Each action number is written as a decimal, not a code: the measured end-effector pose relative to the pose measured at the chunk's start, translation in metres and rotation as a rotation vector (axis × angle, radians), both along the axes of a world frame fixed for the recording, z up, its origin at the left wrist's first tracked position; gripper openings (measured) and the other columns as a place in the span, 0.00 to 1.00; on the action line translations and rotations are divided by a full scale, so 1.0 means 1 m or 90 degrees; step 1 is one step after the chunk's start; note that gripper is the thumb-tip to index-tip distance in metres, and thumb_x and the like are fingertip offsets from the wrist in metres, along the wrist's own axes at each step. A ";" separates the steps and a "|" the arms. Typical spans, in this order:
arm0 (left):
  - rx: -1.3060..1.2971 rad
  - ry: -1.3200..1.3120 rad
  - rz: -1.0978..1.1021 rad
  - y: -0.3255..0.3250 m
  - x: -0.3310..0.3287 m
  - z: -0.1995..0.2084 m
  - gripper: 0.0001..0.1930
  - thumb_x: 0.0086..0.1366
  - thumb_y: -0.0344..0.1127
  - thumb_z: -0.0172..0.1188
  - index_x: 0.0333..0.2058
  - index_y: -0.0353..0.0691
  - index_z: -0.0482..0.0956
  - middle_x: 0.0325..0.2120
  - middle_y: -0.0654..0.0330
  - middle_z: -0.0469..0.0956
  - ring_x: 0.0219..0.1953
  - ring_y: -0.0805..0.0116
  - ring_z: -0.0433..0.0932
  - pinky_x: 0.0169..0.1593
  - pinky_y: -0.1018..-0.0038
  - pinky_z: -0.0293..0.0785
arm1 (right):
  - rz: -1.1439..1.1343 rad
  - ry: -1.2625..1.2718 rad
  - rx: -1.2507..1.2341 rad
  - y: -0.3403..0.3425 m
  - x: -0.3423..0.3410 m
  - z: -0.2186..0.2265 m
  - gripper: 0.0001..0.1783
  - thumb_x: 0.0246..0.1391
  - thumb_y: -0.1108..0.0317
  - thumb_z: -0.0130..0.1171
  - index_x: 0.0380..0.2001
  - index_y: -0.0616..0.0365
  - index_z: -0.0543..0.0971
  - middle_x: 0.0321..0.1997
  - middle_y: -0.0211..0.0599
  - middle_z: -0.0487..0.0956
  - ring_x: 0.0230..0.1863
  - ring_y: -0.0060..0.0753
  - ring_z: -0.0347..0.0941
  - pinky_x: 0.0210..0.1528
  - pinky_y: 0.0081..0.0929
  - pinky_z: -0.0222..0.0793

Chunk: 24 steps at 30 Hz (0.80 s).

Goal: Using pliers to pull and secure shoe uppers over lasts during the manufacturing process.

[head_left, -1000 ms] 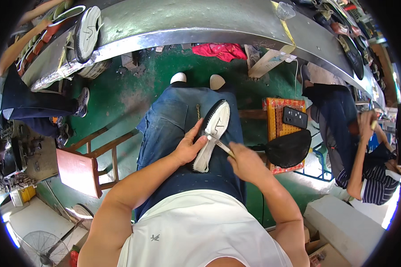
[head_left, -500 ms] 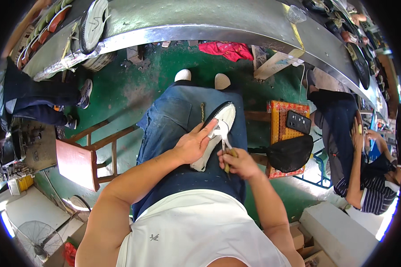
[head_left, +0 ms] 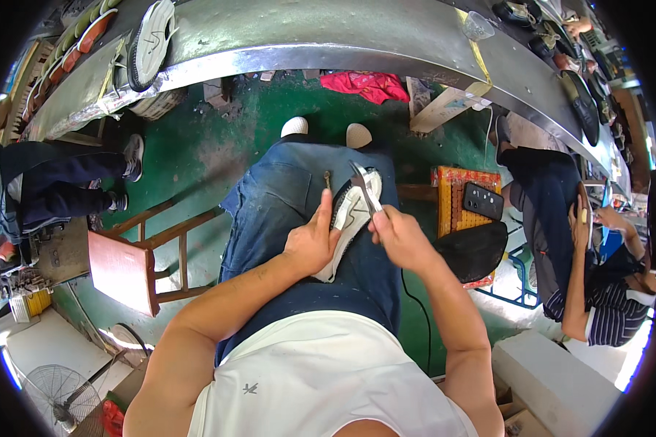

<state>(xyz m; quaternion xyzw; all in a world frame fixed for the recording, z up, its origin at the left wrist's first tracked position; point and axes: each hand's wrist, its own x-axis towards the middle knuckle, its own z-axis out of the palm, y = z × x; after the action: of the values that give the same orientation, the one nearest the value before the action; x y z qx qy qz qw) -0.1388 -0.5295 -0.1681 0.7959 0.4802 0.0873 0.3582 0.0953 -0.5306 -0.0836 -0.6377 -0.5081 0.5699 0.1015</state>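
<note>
On my lap lies a white shoe with a dark strip along its left edge and a dark curving line on its upper, toe pointing away from me. My left hand lies against its left side, fingers stretched forward and thumb at the shoe's edge. My right hand is closed around metal pliers, their head over the toe end. The lower part of the pliers is hidden in the palm. A thin brass-coloured piece lies on my jeans, left of the toe.
A metal-topped bench runs across ahead, with a similar white shoe at its left. A wooden stool stands left. At right, a low seat bears a phone and a black pouch. A co-worker sits beyond.
My right hand has lifted and turned the pliers, bringing their head up to the toe. My left hand has slid back from the shoe's upper to its left side.
</note>
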 end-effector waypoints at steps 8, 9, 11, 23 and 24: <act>-0.415 -0.257 -0.038 0.004 -0.031 0.020 0.49 0.70 0.37 0.59 0.75 0.36 0.30 0.71 0.39 0.54 0.73 0.53 0.57 0.72 0.69 0.52 | 0.162 -0.168 0.213 -0.050 0.000 -0.011 0.20 0.69 0.54 0.49 0.43 0.64 0.74 0.39 0.57 0.81 0.40 0.63 0.78 0.42 0.52 0.73; -0.486 -0.247 -0.028 0.005 -0.032 0.025 0.49 0.71 0.36 0.58 0.75 0.36 0.28 0.72 0.41 0.52 0.74 0.56 0.55 0.72 0.70 0.51 | 0.118 -0.125 0.232 -0.052 0.001 -0.009 0.20 0.69 0.54 0.50 0.42 0.63 0.75 0.38 0.56 0.81 0.40 0.63 0.78 0.42 0.52 0.73; -0.404 -0.228 -0.031 0.002 -0.031 0.022 0.48 0.71 0.35 0.58 0.75 0.36 0.30 0.72 0.41 0.54 0.73 0.56 0.56 0.72 0.70 0.52 | 0.103 -0.128 0.284 -0.060 -0.011 -0.012 0.19 0.70 0.55 0.49 0.41 0.63 0.75 0.37 0.56 0.81 0.39 0.63 0.78 0.41 0.52 0.73; -0.536 -0.731 0.179 0.117 -0.062 0.160 0.39 0.70 0.31 0.60 0.74 0.34 0.49 0.70 0.50 0.61 0.69 0.60 0.64 0.70 0.64 0.59 | -0.179 0.157 0.090 -0.075 0.018 -0.066 0.26 0.74 0.51 0.41 0.43 0.66 0.76 0.32 0.37 0.82 0.32 0.28 0.80 0.36 0.28 0.76; -0.470 -0.737 0.142 0.156 -0.054 0.171 0.39 0.70 0.32 0.60 0.73 0.33 0.49 0.69 0.50 0.63 0.68 0.60 0.66 0.69 0.63 0.62 | -0.174 0.160 0.100 -0.070 0.020 -0.069 0.26 0.74 0.51 0.41 0.43 0.66 0.76 0.32 0.37 0.82 0.32 0.28 0.80 0.36 0.28 0.76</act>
<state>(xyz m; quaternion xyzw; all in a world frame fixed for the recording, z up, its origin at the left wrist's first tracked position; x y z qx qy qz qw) -0.1929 -0.3732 0.0033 0.3931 0.2893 0.3651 0.7927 0.1153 -0.6002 -0.1522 -0.6148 -0.4429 0.5847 0.2898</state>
